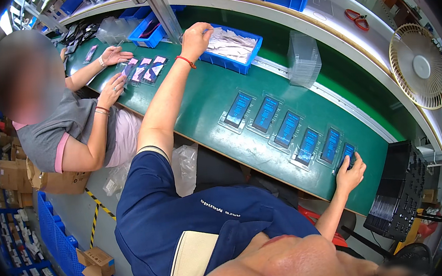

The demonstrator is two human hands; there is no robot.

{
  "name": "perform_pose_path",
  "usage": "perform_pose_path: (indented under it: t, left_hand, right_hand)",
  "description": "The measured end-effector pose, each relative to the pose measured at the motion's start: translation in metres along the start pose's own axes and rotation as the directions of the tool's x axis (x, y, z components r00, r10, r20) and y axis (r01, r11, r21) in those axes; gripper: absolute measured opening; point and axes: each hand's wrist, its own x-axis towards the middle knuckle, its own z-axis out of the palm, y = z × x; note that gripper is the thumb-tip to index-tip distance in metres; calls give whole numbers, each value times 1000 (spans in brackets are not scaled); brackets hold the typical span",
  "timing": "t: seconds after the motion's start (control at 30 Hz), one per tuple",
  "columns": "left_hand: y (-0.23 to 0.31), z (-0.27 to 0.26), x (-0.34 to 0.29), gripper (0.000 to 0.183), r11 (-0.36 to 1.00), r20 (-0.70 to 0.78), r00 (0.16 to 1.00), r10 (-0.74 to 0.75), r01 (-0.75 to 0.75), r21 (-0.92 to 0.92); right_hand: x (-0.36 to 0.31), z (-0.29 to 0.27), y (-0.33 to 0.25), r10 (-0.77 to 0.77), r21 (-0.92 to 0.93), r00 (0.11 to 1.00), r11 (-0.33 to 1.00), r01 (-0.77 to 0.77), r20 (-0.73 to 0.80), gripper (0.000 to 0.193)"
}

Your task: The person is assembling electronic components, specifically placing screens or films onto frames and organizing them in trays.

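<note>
My left hand (196, 40) is stretched out to the left end of a blue bin (246, 66) full of white paper-like slips (231, 45). Its fingers are pinched at the bin's edge, and what they hold is too small to make out. On the green bench lies a slanting row of several flat blue-faced panels (287, 129), each in a clear plastic tray. At the row's right end, my right hand (351, 173) grips the lower part of the last panel (347, 151), partly covering it.
A stack of clear trays (304, 60) stands behind the row. A black rack (396, 190) is at the bench's right end. A fan (420, 65) and red-handled pliers (357, 19) are by the shelf. On my left, a co-worker's hands (115, 87) handle pink-and-purple packets (155, 70).
</note>
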Motion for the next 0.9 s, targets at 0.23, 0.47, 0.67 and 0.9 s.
perform_pose_path:
  t: [0.23, 0.47, 0.67, 0.9]
  left_hand:
    - [2, 1, -5, 13, 926, 255, 937, -241, 300, -229]
    - [-23, 13, -3, 14, 756, 131, 920, -370, 380, -533]
    - [32, -15, -10, 24, 255, 347, 706, -618, 598, -760]
    - [119, -24, -97, 32, -135, 586, 649, -484, 607, -783]
  right_hand:
    - [1, 0, 0, 13, 4, 1000, 1000, -13, 16, 37]
    - [5, 0, -4, -33, 101, 992, 994, 46, -123, 41]
    - [16, -14, -69, 38, 461, 992, 887, 21, -119, 28]
    - [22, 20, -232, -389, 913, 877, 390, -120, 281, 27]
